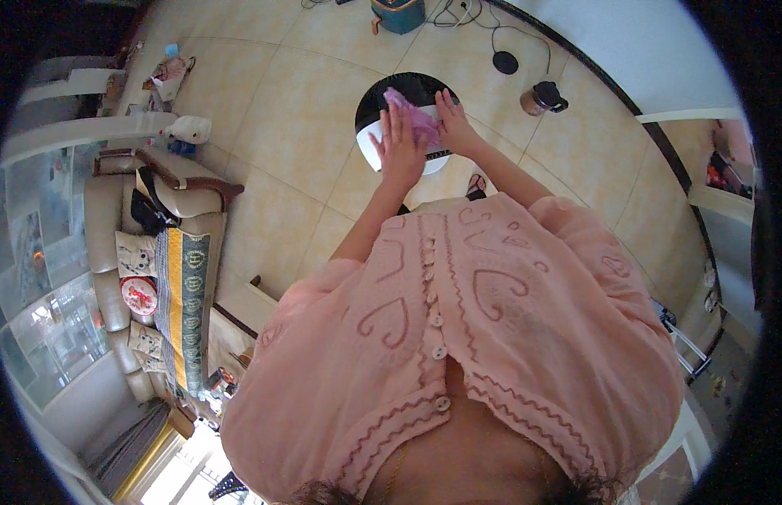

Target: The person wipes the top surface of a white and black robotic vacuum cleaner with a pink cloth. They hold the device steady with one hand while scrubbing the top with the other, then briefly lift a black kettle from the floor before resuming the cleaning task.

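A round black-and-white object (372, 94), perhaps an appliance, stands on the floor in front of me, with a row of small marks across its near part. Bunched on its top lies a purple cloth (423, 127). My left hand (398, 151) rests over the cloth's left side, fingers stretched and spread. At the right edge of the cloth, my right hand (458, 133) touches the top with its fingers extended. Neither hand is curled round the cloth.
A jug with a dark lid (542, 99) and a corded black disc (505, 63) sit on the tiled floor to the right. Loose cables lie beyond, near a teal container (398, 15). On the left stands a sofa (107, 223) with cushions. My sandalled foot (476, 187) is close by.
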Action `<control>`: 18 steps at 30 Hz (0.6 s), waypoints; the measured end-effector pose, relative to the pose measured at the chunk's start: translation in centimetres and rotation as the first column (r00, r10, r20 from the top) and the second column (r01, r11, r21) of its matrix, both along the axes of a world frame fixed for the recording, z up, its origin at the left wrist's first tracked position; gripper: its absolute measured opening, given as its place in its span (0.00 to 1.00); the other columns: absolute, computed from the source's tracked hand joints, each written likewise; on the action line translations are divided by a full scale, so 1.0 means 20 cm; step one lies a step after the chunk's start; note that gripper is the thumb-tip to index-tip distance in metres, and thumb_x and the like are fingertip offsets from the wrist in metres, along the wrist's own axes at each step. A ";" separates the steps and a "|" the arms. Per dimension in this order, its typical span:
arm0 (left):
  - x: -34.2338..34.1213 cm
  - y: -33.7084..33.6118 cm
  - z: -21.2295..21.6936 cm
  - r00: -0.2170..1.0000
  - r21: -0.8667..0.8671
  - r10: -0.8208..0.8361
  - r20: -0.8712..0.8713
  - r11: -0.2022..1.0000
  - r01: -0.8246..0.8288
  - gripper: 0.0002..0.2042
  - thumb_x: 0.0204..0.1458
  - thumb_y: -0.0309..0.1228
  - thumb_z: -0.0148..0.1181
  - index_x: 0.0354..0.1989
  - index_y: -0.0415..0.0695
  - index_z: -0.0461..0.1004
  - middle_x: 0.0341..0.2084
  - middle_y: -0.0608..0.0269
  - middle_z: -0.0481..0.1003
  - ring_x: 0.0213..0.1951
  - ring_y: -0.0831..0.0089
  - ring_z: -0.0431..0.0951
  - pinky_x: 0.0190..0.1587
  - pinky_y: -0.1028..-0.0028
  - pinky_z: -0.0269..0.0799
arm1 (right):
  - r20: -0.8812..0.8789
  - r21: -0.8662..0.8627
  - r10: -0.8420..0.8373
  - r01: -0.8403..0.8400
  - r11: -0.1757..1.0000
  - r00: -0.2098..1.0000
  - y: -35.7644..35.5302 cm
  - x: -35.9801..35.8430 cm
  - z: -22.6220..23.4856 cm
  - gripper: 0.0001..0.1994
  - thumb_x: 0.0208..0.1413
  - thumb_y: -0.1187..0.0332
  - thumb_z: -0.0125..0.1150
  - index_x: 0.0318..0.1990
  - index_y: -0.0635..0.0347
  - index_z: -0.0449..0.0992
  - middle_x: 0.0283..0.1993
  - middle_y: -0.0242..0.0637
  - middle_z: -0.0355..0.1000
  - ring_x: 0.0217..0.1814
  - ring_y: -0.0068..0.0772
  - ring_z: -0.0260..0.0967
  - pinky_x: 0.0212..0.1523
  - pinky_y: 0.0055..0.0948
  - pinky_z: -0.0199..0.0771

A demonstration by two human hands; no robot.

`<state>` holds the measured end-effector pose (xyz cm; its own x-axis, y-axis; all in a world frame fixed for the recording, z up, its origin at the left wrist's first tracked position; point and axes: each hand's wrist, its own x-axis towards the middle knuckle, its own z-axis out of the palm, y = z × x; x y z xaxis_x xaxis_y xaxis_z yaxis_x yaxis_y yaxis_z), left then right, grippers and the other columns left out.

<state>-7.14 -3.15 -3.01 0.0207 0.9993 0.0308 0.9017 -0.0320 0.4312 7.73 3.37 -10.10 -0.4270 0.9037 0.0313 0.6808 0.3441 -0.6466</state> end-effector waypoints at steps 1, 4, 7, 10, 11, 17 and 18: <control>0.02 0.01 -0.01 1.000 -0.008 0.030 0.005 1.000 -0.030 0.32 0.52 0.45 0.43 0.63 0.45 0.45 0.65 0.59 0.36 0.65 0.57 0.36 0.58 0.42 0.27 | -0.007 0.008 0.006 -0.006 1.000 1.000 -0.01 0.00 0.01 0.35 0.53 0.64 0.45 0.63 0.69 0.37 0.67 0.56 0.33 0.69 0.54 0.33 0.61 0.58 0.34; 0.01 0.01 -0.03 0.996 -0.050 0.088 0.001 0.995 -0.088 0.32 0.52 0.45 0.43 0.64 0.47 0.43 0.65 0.59 0.36 0.65 0.57 0.34 0.58 0.42 0.26 | -0.023 0.011 0.027 -0.027 1.000 0.999 -0.04 0.00 0.04 0.35 0.52 0.65 0.45 0.63 0.67 0.36 0.67 0.55 0.34 0.69 0.54 0.32 0.61 0.58 0.34; -0.03 0.00 -0.07 0.977 -0.090 0.208 0.055 0.975 -0.202 0.33 0.52 0.45 0.43 0.64 0.49 0.40 0.65 0.60 0.34 0.65 0.57 0.32 0.58 0.42 0.27 | -0.033 -0.038 0.027 -0.029 0.999 0.999 -0.05 0.00 0.09 0.36 0.54 0.59 0.45 0.63 0.67 0.37 0.67 0.54 0.34 0.69 0.54 0.32 0.60 0.59 0.35; -0.09 0.02 -0.13 0.903 -0.184 0.370 0.217 0.924 -0.335 0.34 0.52 0.47 0.42 0.64 0.50 0.39 0.65 0.61 0.32 0.65 0.57 0.29 0.59 0.43 0.28 | -0.036 -0.071 -0.028 0.025 0.997 0.999 -0.04 -0.03 0.08 0.39 0.54 0.51 0.45 0.63 0.67 0.37 0.67 0.56 0.34 0.68 0.54 0.34 0.60 0.59 0.35; -0.11 0.03 -0.16 0.863 -0.212 0.415 0.289 0.907 -0.365 0.33 0.53 0.48 0.42 0.64 0.50 0.39 0.65 0.61 0.32 0.65 0.57 0.29 0.59 0.43 0.29 | -0.029 -0.058 -0.048 0.046 0.997 0.998 -0.03 -0.03 0.04 0.40 0.53 0.49 0.46 0.63 0.68 0.37 0.66 0.57 0.34 0.68 0.55 0.35 0.60 0.59 0.35; -0.32 0.10 -0.75 0.580 -0.036 0.356 0.733 0.871 -0.490 0.34 0.54 0.45 0.42 0.62 0.34 0.40 0.61 0.39 0.40 0.63 0.47 0.40 0.62 0.59 0.38 | 0.009 -0.025 -0.085 0.085 0.996 0.996 -0.02 -0.02 0.07 0.44 0.50 0.44 0.48 0.63 0.67 0.38 0.66 0.59 0.34 0.67 0.58 0.36 0.60 0.60 0.36; -0.31 0.10 -0.74 0.595 -0.039 0.352 0.722 0.880 -0.473 0.33 0.54 0.44 0.42 0.62 0.34 0.41 0.61 0.39 0.40 0.62 0.47 0.41 0.62 0.58 0.39 | 0.005 -0.035 -0.091 0.091 0.995 0.996 -0.01 -0.01 0.08 0.44 0.50 0.44 0.48 0.63 0.67 0.38 0.66 0.59 0.35 0.67 0.58 0.36 0.60 0.60 0.36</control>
